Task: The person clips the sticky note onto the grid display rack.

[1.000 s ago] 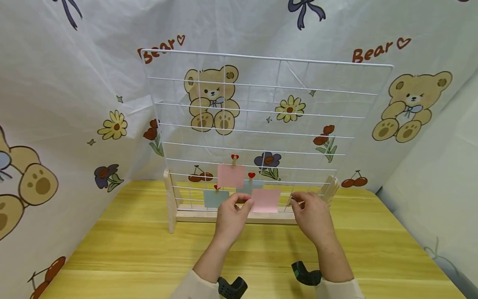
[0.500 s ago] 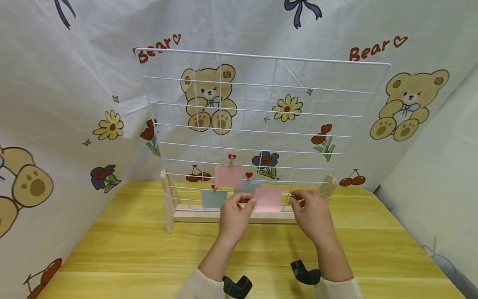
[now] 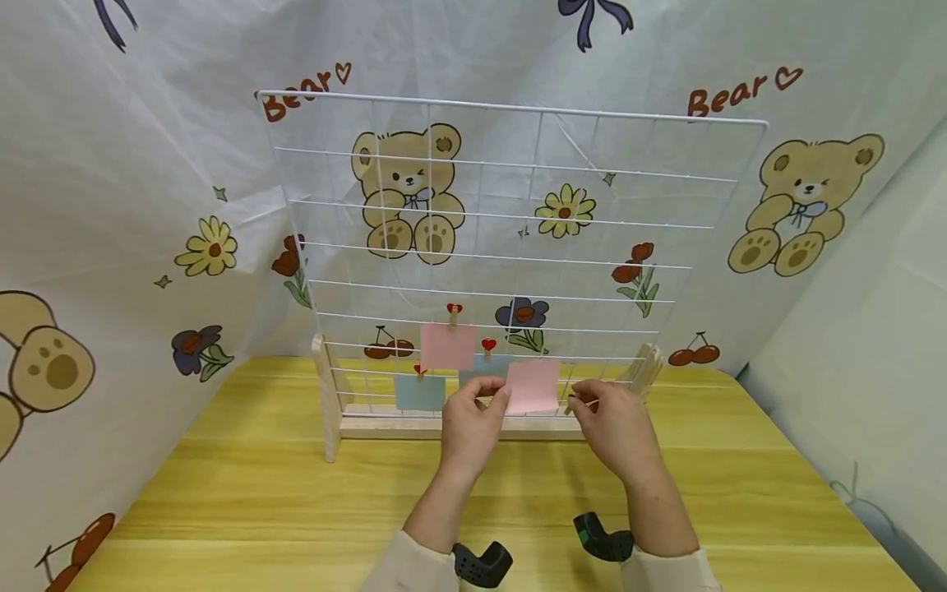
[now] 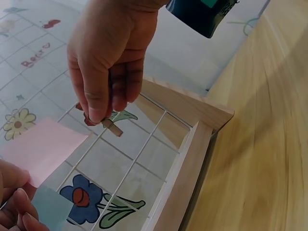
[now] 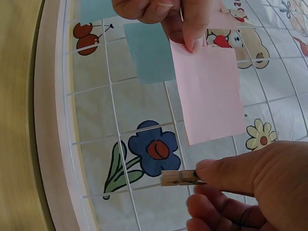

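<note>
My left hand [image 3: 471,427] pinches the left edge of a square pink paper note [image 3: 534,386] between thumb and finger, in front of the lower part of a white wire grid [image 3: 510,106]. To the right of the note, my right hand [image 3: 612,423] pinches a small wooden clothespin [image 5: 179,178] by its rear end. In the right wrist view the clothespin's tip points towards the grid's lower edge, apart from the note. Another pink note [image 3: 448,347] and two blue notes [image 3: 419,393] hang on the grid to the left from clothespins with red hearts [image 3: 455,309].
The grid stands upright in a wooden base [image 3: 392,428] with side feet [image 3: 325,403] on a yellow wood-grain table [image 3: 259,510]. Behind hangs a white cloth [image 3: 488,49] printed with bears and flowers. Each wrist wears a black device [image 3: 482,566].
My left hand has moved a little to the right with the pink note, which now sits higher and slightly tilted, closer to the clothespin. My right hand still holds the clothespin, almost in place.
</note>
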Available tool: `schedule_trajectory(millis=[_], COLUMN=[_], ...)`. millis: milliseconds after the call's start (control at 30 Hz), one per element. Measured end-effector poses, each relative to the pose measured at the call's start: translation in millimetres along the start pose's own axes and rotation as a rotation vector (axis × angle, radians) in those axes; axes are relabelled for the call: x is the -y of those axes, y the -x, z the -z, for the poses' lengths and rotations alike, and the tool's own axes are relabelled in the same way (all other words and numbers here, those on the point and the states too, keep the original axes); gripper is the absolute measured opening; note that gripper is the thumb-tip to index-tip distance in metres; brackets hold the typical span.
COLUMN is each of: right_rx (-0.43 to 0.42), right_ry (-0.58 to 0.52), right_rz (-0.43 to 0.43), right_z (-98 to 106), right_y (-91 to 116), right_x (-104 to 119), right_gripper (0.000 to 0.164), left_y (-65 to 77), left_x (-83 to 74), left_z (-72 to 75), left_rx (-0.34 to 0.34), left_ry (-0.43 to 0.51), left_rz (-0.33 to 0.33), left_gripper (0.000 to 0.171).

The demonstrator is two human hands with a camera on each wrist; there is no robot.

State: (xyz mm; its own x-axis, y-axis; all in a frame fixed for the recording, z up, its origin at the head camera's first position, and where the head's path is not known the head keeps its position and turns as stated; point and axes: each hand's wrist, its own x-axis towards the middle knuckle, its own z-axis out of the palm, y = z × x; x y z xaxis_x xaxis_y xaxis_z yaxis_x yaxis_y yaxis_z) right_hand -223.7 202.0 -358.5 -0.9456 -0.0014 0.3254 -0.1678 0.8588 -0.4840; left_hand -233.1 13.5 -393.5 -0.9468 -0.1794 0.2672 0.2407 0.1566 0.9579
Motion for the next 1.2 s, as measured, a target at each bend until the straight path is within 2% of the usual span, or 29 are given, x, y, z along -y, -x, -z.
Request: schedule_trajectory(millis=[133, 367, 467, 600, 800, 933, 1100, 1200], right_rx=[0.075, 0.400, 0.475, 0.483, 0.437, 0.411, 0.390, 0.339], right_ry=[0.041, -0.014, -0.045, -0.066, -0.071, -0.075, -0.131, -0.160], right_rz=[0.005, -0.012, 0.002, 0.022, 0.049, 0.038, 0.007, 0.016], right_z=[1.9, 6.7, 6.2, 5.4, 4.7, 5.8, 11.7, 15.1], right_y=[1.2, 7.9, 9.0, 8.9, 8.7, 8.3, 8.4, 7.7], right_x=[-1.5, -7.3, -8.5, -8.1, -7.1, -5.2, -2.0, 0.0], right_gripper=[0.015, 0.004, 0.004, 0.004, 0.002, 0.003, 0.004, 0.006], left_y=[-0.6, -0.6, -0.4, 0.7, 2.4, 2.6, 2.0, 0.7], left_x=[-1.3, -0.4, 1.0, 1.0, 2.2, 2.5, 3.3, 5.0], left_z=[-3.0, -10.7, -14.4, -19.4, -24.2, -26.3, -28.7, -30.2], left_rx=[-0.014, -0.038, -0.051, -0.060, -0.091, -0.108, -0.115, -0.116], left_ry=[0.006, 0.015, 0.028, 0.048, 0.051, 0.042, 0.033, 0.027], left_rz=[0.006, -0.018, -0.023, -0.007, 0.008, 0.002, -0.005, -0.007], left_gripper=[0.011, 0.010, 0.010, 0.010, 0.010, 0.010, 0.010, 0.010])
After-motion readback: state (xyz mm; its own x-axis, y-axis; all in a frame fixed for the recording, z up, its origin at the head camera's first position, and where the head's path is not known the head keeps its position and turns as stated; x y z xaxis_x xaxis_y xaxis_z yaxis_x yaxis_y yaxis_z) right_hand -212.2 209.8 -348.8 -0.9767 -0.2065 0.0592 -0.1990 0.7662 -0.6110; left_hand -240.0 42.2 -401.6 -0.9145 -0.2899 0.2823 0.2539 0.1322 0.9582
